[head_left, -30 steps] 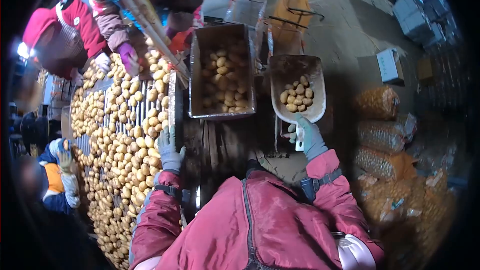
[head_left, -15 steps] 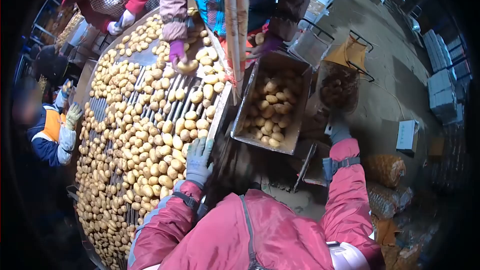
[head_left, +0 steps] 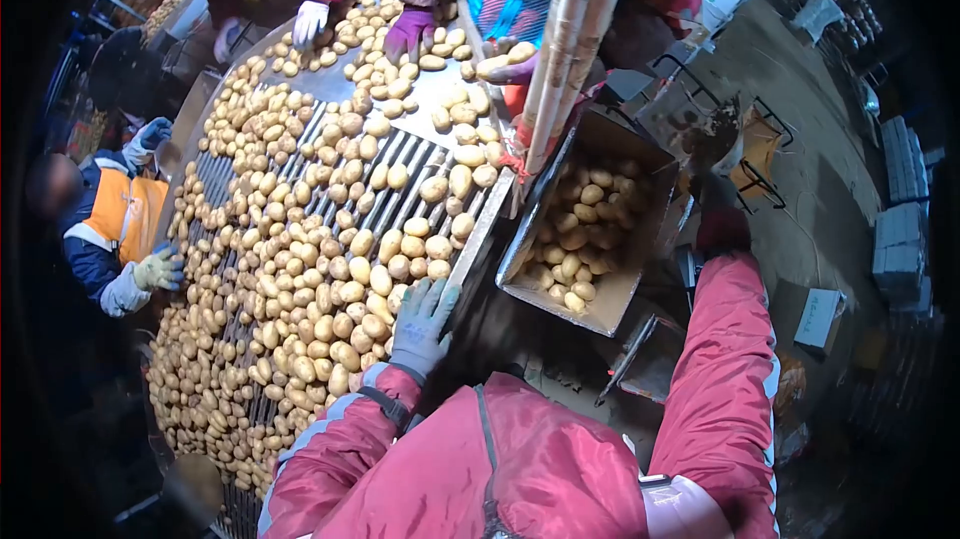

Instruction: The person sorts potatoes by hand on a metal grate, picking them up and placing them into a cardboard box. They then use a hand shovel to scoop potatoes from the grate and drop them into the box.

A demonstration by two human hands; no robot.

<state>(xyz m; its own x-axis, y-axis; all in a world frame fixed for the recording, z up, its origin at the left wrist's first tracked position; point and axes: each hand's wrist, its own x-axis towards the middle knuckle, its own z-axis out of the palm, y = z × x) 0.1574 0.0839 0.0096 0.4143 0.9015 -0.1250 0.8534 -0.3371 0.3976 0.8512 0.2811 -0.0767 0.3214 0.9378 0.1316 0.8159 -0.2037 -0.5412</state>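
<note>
My left hand (head_left: 422, 327), in a grey glove with greenish fingertips, lies with fingers stretched out on the near right edge of the sorting table, touching potatoes (head_left: 345, 324). My right arm reaches forward to the right. In shadow at its end, my right hand (head_left: 715, 207) is dark and smeared, and its fingers cannot be made out. Just beyond it is a dark container (head_left: 712, 139) with blurred contents. Between my two arms stands an open cardboard box (head_left: 612, 311) partly filled with potatoes.
Across the slatted table, a co-worker's purple glove (head_left: 410, 34) touches potatoes; their other hand holds potatoes by a wooden post (head_left: 565, 49). Another person's white glove (head_left: 310, 24) and a pale yellow-green glove (head_left: 158, 269) are at the table edge. White boxes (head_left: 900, 239) stand right.
My right hand has moved forward and right, and the dark container has shifted away with it. My left hand stays at the table edge. The view has turned slightly, and co-workers' hands have moved.
</note>
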